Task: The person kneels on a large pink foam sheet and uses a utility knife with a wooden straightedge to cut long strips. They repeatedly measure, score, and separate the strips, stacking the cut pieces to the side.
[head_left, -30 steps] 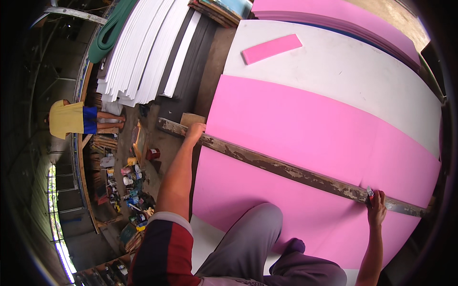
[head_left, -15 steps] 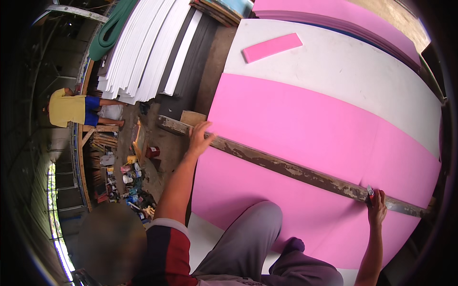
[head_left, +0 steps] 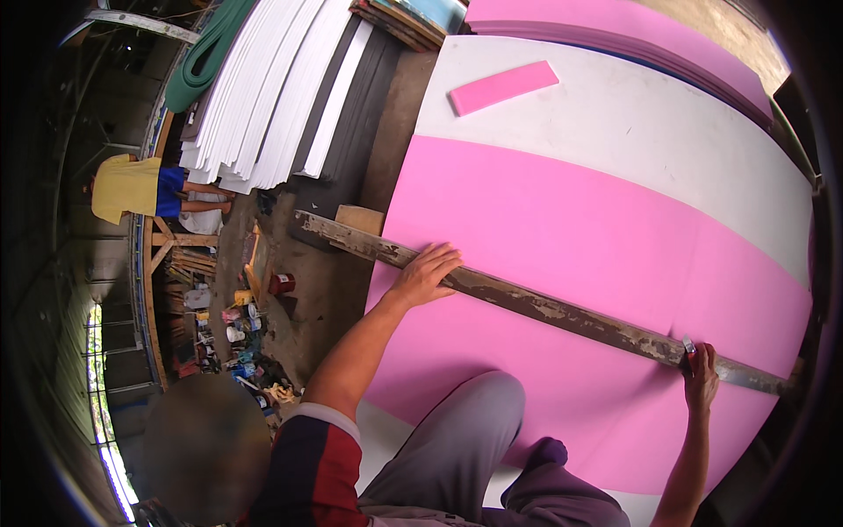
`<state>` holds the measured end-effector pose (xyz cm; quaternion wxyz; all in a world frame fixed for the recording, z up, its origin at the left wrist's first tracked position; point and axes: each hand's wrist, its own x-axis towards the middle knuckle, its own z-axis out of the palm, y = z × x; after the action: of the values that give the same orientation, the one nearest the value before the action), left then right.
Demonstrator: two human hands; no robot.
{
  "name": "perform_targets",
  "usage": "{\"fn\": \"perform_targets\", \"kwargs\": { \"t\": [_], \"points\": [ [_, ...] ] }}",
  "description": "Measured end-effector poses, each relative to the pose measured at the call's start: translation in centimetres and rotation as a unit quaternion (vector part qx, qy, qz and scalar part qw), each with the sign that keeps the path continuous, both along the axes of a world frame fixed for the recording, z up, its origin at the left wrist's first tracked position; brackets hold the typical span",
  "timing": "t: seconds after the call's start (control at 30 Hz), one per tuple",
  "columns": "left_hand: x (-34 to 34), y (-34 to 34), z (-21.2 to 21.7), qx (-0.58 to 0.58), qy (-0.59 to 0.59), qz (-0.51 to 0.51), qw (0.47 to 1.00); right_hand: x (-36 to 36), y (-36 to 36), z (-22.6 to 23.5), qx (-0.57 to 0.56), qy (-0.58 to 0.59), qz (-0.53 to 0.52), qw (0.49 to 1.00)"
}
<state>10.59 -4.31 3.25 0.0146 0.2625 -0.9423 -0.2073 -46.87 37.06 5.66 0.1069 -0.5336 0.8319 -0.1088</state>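
Note:
A large pink foam sheet (head_left: 562,220) is spread over a white board (head_left: 606,123), and a long, worn metal bar (head_left: 553,309) with flaking brown paint lies slantwise across it. My left hand (head_left: 425,277) rests on the bar near the sheet's left edge, its fingers stretched out over the bar. On the right, my right hand (head_left: 702,382) is closed around a red-handled utility knife (head_left: 690,350), held against the bar. Where the blade's tip meets the foam is too small to make out. My knee and foot are on the foam, on the near side of the bar.
A small pink foam strip (head_left: 504,87) lies on the white board. Behind is a stack of pink sheets (head_left: 615,31); white sheets (head_left: 255,88) and dark ones (head_left: 360,105) stand at the back left. Paint cans (head_left: 281,284) clutter the left floor, near a person in yellow (head_left: 126,189).
My left hand has slid rightward along the bar and now lies flatter on it. The right hand with the knife has shifted very slightly right. The person in yellow has changed posture.

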Motion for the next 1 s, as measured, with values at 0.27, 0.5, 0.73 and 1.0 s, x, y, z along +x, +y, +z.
{"fn": "perform_targets", "kwargs": {
  "t": [0.27, 0.5, 0.73, 1.0],
  "points": [
    [-0.4, -1.0, 0.0, -0.012, 0.005, 0.002, 1.000, 0.9, -0.5, 0.4, 0.007, -0.014, -0.019, 1.000],
    [0.4, -0.3, -1.4, -0.035, 0.017, 0.013, 0.999, -1.8, -1.6, 1.8, 0.106, -0.023, -0.081, 0.991],
    [-0.4, 0.0, -2.1, -0.031, 0.004, 0.014, 0.999, -4.1, 2.7, 0.7, 0.108, -0.007, -0.093, 0.990],
    [0.8, -0.6, -2.5, -0.022, 0.004, 0.020, 1.000, -3.9, 1.9, 1.0, 0.126, 0.002, -0.074, 0.989]
  ]
}}
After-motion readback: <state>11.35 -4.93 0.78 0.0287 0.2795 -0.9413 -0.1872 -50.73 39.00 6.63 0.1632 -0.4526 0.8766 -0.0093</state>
